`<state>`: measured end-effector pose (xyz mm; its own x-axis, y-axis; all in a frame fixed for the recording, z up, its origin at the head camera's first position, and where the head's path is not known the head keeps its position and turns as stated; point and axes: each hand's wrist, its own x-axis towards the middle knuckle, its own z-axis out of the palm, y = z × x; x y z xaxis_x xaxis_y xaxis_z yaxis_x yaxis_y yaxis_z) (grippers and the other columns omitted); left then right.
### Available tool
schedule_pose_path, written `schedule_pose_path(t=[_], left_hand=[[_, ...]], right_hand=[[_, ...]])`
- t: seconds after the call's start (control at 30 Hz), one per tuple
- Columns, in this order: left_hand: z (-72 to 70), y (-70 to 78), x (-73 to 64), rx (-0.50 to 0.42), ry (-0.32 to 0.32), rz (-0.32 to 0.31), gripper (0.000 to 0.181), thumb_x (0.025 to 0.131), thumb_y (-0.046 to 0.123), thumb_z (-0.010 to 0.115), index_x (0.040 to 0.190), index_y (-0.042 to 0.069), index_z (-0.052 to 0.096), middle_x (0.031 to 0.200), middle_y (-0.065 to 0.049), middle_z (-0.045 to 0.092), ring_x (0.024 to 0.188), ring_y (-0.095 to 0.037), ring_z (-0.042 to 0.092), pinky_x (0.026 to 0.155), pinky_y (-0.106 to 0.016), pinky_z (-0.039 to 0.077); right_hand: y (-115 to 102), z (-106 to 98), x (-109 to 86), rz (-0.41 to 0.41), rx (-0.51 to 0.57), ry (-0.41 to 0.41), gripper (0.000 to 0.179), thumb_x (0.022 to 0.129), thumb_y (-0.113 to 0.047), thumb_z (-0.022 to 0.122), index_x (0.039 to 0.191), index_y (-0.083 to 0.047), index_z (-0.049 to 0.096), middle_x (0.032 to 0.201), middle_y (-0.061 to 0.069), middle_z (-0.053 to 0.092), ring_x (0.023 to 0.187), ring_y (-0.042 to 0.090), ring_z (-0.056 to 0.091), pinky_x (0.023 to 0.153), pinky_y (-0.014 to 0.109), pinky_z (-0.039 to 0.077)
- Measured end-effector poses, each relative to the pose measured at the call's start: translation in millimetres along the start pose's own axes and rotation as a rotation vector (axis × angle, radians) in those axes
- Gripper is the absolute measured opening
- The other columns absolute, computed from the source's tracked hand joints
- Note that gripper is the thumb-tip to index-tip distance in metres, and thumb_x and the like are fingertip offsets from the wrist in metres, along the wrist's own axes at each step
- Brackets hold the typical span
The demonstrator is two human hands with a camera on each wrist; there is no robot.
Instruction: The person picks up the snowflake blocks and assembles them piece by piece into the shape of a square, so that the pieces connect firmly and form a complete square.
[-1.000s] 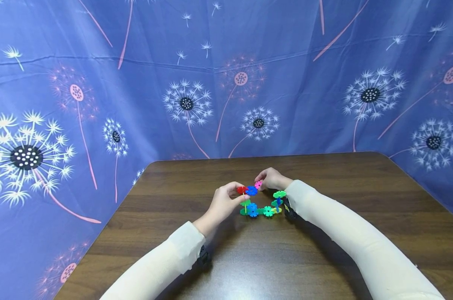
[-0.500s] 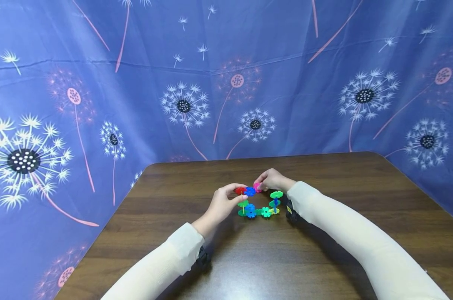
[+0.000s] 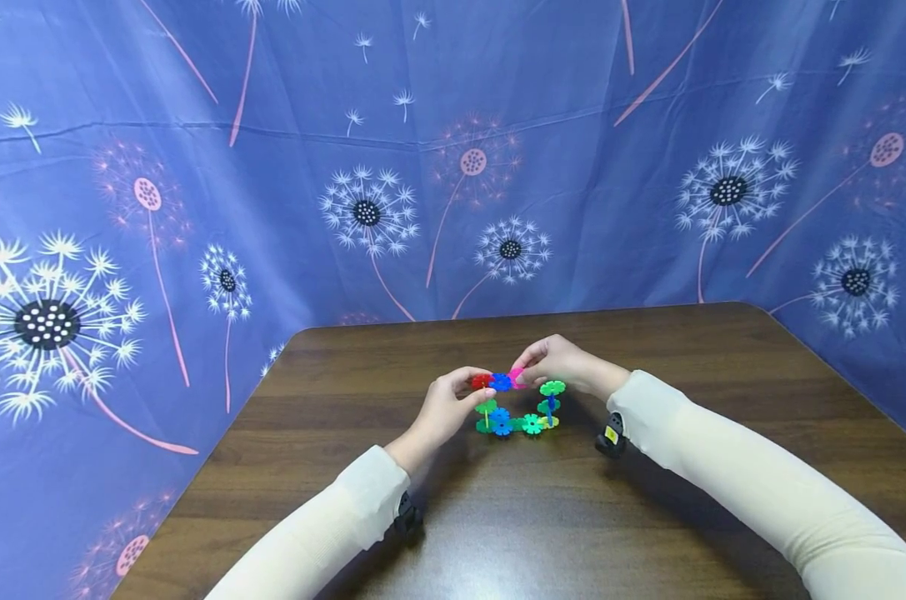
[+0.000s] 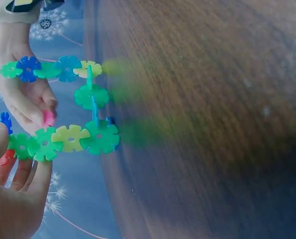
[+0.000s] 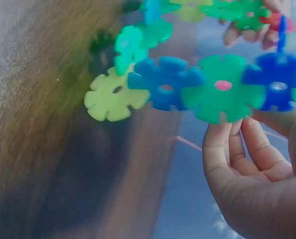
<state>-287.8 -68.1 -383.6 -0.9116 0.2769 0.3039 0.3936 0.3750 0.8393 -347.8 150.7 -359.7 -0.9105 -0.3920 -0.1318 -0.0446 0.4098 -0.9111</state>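
Note:
A frame of flower-shaped plastic building discs [image 3: 532, 424] stands on the table, with a low front row and a column at each side. At the top of the left column, my left hand [image 3: 443, 406] pinches the red disc [image 3: 482, 381] between thumb and fingers. A blue disc [image 3: 501, 382] extends rightward from it. My right hand [image 3: 565, 364] pinches a pink disc [image 3: 518, 378] right at that blue disc's right edge. The right column ends in a light green disc [image 3: 553, 388]. In the right wrist view, that column's discs [image 5: 222, 87] cross before my right fingers and hide the pink disc.
The brown wooden table [image 3: 498, 517] extends around the frame. A blue dandelion-print cloth [image 3: 437, 83] hangs behind its back edge. A black wrist camera [image 3: 612, 435] sits under my right cuff, another black camera [image 3: 407, 512] under the left.
The pink disc has come down and closer to the blue disc, and has turned. My right wrist and forearm have swung outward to the right. My left hand keeps its hold on the red disc.

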Motion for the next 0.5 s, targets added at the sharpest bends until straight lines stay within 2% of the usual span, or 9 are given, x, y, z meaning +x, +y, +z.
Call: schedule_pose_path(t=[0.1,0.17,0.33,0.4,0.5], left_hand=[[0.2,-0.9,0.9,-0.003,0.008,0.007,0.024,0.089,0.015,0.07,0.11,0.005,0.068,0.101,-0.014,0.073,0.092,-0.024,0.071,0.081,-0.028,0.056],[-1.5,9.3,-2.3,-0.006,0.011,0.007,0.022,0.089,0.012,0.069,0.109,0.001,0.067,0.101,-0.017,0.072,0.092,-0.028,0.071,0.081,-0.031,0.057],[-1.5,11.3,-2.6,-0.026,0.013,-0.007,0.021,0.09,0.007,0.067,0.108,-0.004,0.065,0.103,-0.023,0.071,0.095,-0.035,0.07,0.084,-0.043,0.056],[0.7,0.4,0.6,-0.034,0.017,-0.004,0.021,0.09,0.008,0.068,0.107,-0.002,0.066,0.103,-0.021,0.071,0.095,-0.033,0.07,0.083,-0.042,0.056],[1.6,-3.0,0.7,-0.04,0.023,0.002,0.021,0.089,0.011,0.069,0.106,0.0,0.066,0.101,-0.019,0.072,0.093,-0.03,0.071,0.081,-0.038,0.057]], right_hand=[[-3,-6,-8.3,-0.029,0.0,-0.018,0.016,0.08,-0.006,0.077,0.093,0.003,0.072,0.082,0.004,0.075,0.078,0.016,0.071,0.076,0.034,0.057],[-6,-9,-12.7,-0.044,-0.018,-0.025,0.017,0.079,-0.009,0.079,0.092,0.001,0.073,0.083,0.004,0.075,0.08,0.016,0.07,0.075,0.03,0.055],[-14,-9,-22.9,-0.062,-0.042,-0.026,0.018,0.079,-0.011,0.08,0.092,0.0,0.073,0.084,0.004,0.076,0.08,0.015,0.068,0.075,0.028,0.053],[-17,-7,-26.1,-0.061,-0.035,-0.025,0.018,0.079,-0.01,0.079,0.092,0.001,0.073,0.084,0.005,0.076,0.081,0.018,0.068,0.073,0.028,0.053],[-19,-4,-28.5,-0.067,-0.033,-0.02,0.017,0.079,-0.009,0.079,0.091,0.001,0.073,0.083,0.005,0.075,0.081,0.022,0.068,0.071,0.028,0.053]])
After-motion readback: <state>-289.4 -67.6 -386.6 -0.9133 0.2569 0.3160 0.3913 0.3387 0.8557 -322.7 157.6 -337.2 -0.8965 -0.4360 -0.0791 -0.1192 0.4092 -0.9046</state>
